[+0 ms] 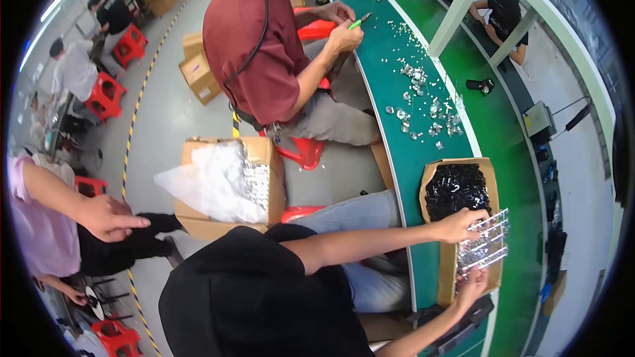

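My left hand (460,226) grips the upper end of a silvery frame-like piece with several parallel bars (488,241); its exact kind I cannot make out. At the lower end, my right hand (472,285) holds it with fingers curled against its edge. The piece is tilted over a shallow open carton (448,274), where shiny small parts show through the bars. Beside my left hand stands another open carton (424,188), filled with small black parts (458,192).
Clear and silvery small parts (434,112) lie scattered on the green bench (380,69). A co-worker in a dark red shirt (248,46) holds a green-handled tool (360,22). Behind are a carton with plastic film (221,182) and another person's pointing hand (109,218).
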`<state>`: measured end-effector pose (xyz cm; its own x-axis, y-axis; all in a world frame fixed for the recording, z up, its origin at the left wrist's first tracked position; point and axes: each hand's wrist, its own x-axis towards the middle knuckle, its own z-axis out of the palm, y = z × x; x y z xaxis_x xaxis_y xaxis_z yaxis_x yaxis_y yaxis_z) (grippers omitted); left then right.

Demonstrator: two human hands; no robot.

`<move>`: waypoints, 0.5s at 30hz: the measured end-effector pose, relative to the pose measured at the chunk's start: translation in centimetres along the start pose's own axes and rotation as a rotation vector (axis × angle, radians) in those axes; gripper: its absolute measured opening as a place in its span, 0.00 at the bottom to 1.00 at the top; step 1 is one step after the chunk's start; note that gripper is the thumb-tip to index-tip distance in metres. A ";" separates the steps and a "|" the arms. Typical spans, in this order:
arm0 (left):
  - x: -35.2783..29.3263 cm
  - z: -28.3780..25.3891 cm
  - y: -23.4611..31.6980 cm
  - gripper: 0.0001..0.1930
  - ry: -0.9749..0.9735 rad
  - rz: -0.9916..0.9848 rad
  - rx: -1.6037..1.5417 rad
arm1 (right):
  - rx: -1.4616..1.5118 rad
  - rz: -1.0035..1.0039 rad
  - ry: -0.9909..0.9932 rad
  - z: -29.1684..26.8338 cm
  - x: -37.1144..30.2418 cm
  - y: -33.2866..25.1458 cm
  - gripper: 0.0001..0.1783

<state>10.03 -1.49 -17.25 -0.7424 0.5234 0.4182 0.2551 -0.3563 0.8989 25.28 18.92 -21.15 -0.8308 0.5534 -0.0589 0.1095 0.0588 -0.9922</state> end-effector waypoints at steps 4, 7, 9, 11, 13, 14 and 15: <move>0.2 0.3 -1.3 0.18 0.008 0.075 0.055 | -0.047 0.071 -0.046 -0.4 0.1 0.4 0.06; 0.2 -0.1 -0.5 0.17 -0.025 0.011 0.018 | -0.064 0.071 -0.027 0.0 -0.5 0.3 0.15; 0.2 0.3 -0.3 0.16 -0.019 0.008 -0.059 | -0.029 0.051 -0.027 -0.5 -0.8 0.6 0.16; 0.4 0.2 -0.6 0.16 -0.032 0.009 -0.053 | -0.032 0.031 0.000 -0.5 -0.9 0.9 0.16; 0.2 0.5 -1.2 0.15 -0.028 0.140 -0.004 | -0.034 0.009 0.038 -0.9 -1.1 1.1 0.18; -0.1 0.5 -0.7 0.15 -0.048 0.055 -0.059 | -0.025 0.007 0.043 -0.7 -1.2 1.2 0.18; 0.0 0.3 -0.9 0.15 -0.047 0.080 -0.060 | -0.018 0.029 0.070 -0.5 -1.2 1.1 0.18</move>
<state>9.99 -0.95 -18.04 -0.6905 0.5269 0.4957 0.2744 -0.4433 0.8534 26.69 18.73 -22.14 -0.7871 0.6117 -0.0790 0.1429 0.0563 -0.9881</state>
